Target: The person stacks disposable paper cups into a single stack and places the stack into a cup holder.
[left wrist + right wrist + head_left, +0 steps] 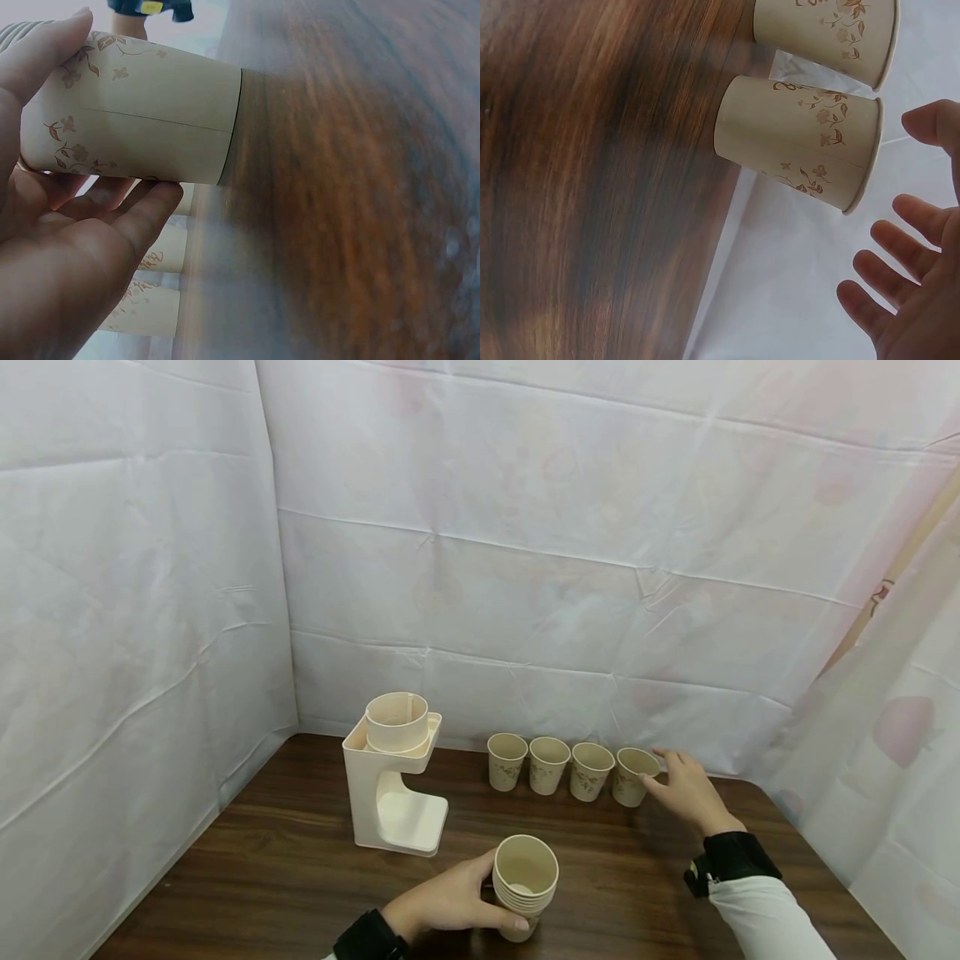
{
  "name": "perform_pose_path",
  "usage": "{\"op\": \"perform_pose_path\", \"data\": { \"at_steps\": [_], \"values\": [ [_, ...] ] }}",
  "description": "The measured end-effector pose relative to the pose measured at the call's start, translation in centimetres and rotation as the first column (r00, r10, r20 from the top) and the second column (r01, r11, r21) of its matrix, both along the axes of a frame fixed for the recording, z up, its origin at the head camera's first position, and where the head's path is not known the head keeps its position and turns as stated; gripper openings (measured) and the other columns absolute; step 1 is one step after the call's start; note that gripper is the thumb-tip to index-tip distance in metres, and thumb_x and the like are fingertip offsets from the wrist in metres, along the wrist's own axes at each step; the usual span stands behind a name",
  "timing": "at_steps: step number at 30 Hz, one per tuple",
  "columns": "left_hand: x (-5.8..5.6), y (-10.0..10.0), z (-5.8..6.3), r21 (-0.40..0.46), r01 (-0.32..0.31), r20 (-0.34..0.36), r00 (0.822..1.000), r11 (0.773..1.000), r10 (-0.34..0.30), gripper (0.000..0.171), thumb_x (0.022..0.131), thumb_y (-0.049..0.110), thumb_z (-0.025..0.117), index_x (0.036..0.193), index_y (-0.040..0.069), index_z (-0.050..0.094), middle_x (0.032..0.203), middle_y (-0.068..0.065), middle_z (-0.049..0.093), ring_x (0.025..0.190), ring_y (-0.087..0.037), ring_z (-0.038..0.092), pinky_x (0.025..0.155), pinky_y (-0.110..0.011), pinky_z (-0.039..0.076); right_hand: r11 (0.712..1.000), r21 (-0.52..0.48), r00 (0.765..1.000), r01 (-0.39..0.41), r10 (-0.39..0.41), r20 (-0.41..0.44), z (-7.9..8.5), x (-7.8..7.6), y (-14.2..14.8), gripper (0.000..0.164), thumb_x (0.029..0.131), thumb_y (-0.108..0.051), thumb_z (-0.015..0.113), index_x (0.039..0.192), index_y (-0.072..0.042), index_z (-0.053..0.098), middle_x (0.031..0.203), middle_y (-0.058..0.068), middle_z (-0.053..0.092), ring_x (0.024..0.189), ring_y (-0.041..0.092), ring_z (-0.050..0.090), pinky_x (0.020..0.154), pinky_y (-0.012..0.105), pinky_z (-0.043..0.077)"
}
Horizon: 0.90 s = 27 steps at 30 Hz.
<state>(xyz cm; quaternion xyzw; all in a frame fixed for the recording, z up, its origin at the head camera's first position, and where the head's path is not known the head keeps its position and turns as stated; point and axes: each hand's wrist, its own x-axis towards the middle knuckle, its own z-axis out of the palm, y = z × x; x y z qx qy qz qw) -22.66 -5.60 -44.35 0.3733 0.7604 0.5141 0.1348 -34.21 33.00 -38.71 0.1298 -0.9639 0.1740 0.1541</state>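
Near the front of the table my left hand (461, 897) grips a stack of nested paper cups (527, 893), thumb on one side and fingers on the other. In the left wrist view the lowest cup (142, 109) of the stack shows a brown flower print, its base close over the wood. At the back, several single paper cups stand upright in a row. My right hand (688, 792) is beside the rightmost cup (633, 777), thumb and fingers spread apart. The right wrist view shows a gap between these fingers (885, 277) and that cup (799, 142).
A cream-coloured stand (367, 793) with a round holder (397, 722) on top is at the left rear of the dark wooden table (262, 860). White cloth (487, 593) hangs behind the row of cups and along both sides.
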Motion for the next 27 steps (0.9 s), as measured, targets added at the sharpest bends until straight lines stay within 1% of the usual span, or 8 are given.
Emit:
{"op": "perform_pose_path", "data": {
  "at_steps": [5, 8, 13, 17, 24, 27],
  "values": [
    [-0.1, 0.0, 0.0, 0.001, 0.002, -0.003, 1.000, 1.000, -0.002, 0.070, 0.078, 0.036, 0.075, 0.136, 0.030, 0.036, 0.124, 0.003, 0.058, 0.115, -0.011, 0.049, 0.099, -0.034, 0.040, 1.000, 0.026, 1.000, 0.004, -0.003, -0.019, -0.1, -0.9, -0.2, 0.065, 0.090, -0.039, 0.056, 0.131, 0.009, 0.041, 0.126, 0.036, 0.044, 0.114, 0.052, 0.037, 0.091, 0.066, 0.035],
    [-0.1, 0.0, 0.0, 0.004, 0.005, 0.002, 1.000, 1.000, -0.005, 0.070, 0.078, 0.035, 0.075, 0.136, 0.030, 0.036, 0.124, 0.002, 0.058, 0.114, -0.012, 0.049, 0.099, -0.033, 0.040, 0.999, 0.044, 1.000, 0.008, -0.008, 0.001, -0.2, -1.2, -0.3, 0.065, 0.090, -0.038, 0.057, 0.131, 0.010, 0.041, 0.127, 0.037, 0.042, 0.115, 0.053, 0.035, 0.092, 0.066, 0.035],
    [-0.1, -0.1, 0.1, 0.007, 0.011, 0.005, 1.000, 1.000, -0.011, 0.070, 0.078, 0.035, 0.074, 0.136, 0.030, 0.036, 0.125, 0.000, 0.057, 0.115, -0.012, 0.049, 0.099, -0.034, 0.040, 0.997, 0.071, 0.999, 0.013, -0.016, 0.041, -0.2, -1.9, -0.4, 0.073, 0.086, -0.043, 0.062, 0.132, 0.010, 0.040, 0.126, 0.037, 0.044, 0.114, 0.052, 0.038, 0.088, 0.065, 0.039],
    [0.0, -0.1, 0.1, 0.006, 0.011, 0.006, 1.000, 1.000, -0.011, 0.070, 0.079, 0.035, 0.074, 0.136, 0.031, 0.036, 0.125, 0.000, 0.057, 0.116, -0.012, 0.048, 0.100, -0.034, 0.039, 0.997, 0.071, 0.998, -0.006, 0.002, 0.060, -0.1, -2.5, -0.5, 0.080, 0.081, -0.049, 0.066, 0.130, 0.010, 0.042, 0.125, 0.035, 0.046, 0.112, 0.049, 0.041, 0.085, 0.062, 0.042],
    [-0.1, -0.1, 0.0, 0.008, 0.011, 0.007, 1.000, 1.000, -0.011, 0.069, 0.079, 0.035, 0.074, 0.136, 0.030, 0.036, 0.126, -0.001, 0.057, 0.115, -0.013, 0.049, 0.099, -0.033, 0.040, 0.998, 0.062, 0.992, -0.029, 0.021, 0.128, -0.1, -3.4, -0.6, 0.085, 0.080, -0.048, 0.067, 0.135, 0.010, 0.036, 0.129, 0.039, 0.039, 0.117, 0.053, 0.033, 0.093, 0.067, 0.035],
    [-0.1, -0.1, -0.1, 0.003, 0.015, 0.016, 1.000, 1.000, -0.015, 0.069, 0.079, 0.036, 0.073, 0.137, 0.030, 0.035, 0.126, 0.000, 0.056, 0.116, -0.012, 0.048, 0.100, -0.034, 0.039, 0.997, 0.065, 0.989, -0.033, 0.024, 0.145, -0.1, -3.7, -0.6, 0.087, 0.079, -0.047, 0.068, 0.136, 0.010, 0.035, 0.131, 0.039, 0.038, 0.118, 0.053, 0.032, 0.095, 0.066, 0.033]
  ]
}}
